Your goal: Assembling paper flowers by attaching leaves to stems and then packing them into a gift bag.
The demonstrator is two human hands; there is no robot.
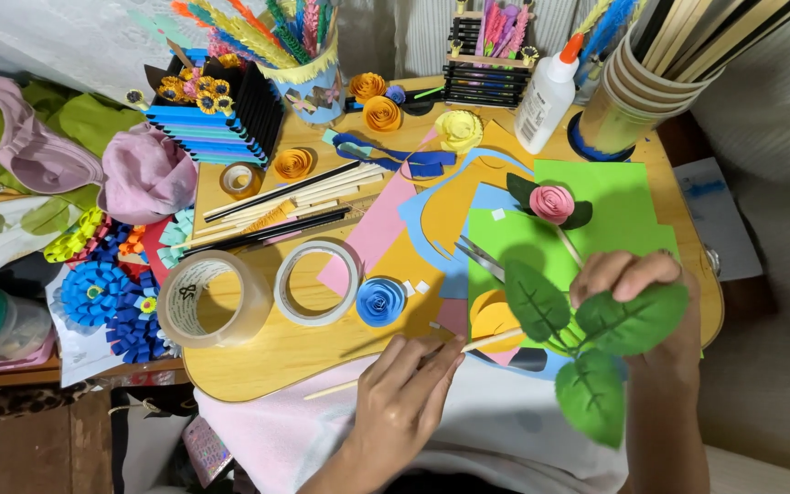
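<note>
The crowded counter left little room: the left hand pinched a stick, the right hand closed on leaves, whose stems might have snagged the scissors just beyond.

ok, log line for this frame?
left hand: holds wooden stick | right hand: holds green leaf sprig | near: pink paper rose, scissors, blue paper rose, wooden table

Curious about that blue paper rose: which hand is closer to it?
Left. The left hand lies just below the blue paper rose; the right hand, holding green leaves, is far right.
</note>
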